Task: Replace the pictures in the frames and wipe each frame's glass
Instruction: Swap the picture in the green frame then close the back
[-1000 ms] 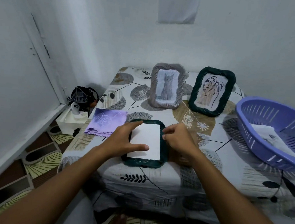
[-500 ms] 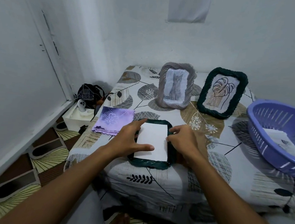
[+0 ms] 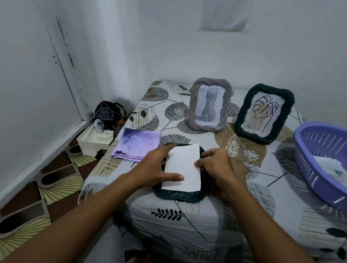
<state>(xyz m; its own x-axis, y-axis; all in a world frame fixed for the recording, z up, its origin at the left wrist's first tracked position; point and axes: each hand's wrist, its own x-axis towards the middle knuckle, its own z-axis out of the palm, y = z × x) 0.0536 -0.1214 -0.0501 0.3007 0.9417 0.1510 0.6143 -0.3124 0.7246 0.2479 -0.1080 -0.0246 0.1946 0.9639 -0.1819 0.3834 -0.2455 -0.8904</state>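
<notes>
Head view, looking forward and down. The fingers [image 3: 203, 154] of the right hand [image 3: 215, 168] are pinched together on the right edge of a white sheet [image 3: 183, 167], while the left hand [image 3: 155, 167] is laid flat with fingers spread, its thumb pressed on the sheet's lower left part and its forefinger stretched toward the upper left corner. The sheet is seen lying on a dark green frame [image 3: 177, 196], which rests flat near the front edge of the cloth-covered counter [image 3: 181, 225]; whether the sheet is a picture's blank reverse or a backing card cannot be told. It is judged to be light, thin and easily creased, so that it is best taken by its edges, not its middle. The frame's woven border is judged to offer a firm, non-slip hold, whereas its glass, hidden underneath, should be treated as fragile. A folded purple cloth [image 3: 136, 145], presumably meant for wiping, is placed just left of the frame. A grey frame [image 3: 209, 107] with a cat picture and a second dark green frame [image 3: 264, 113] with a leaf drawing are stood upright at the back. A purple basket [image 3: 303, 154] containing paper is set at the right.
</notes>
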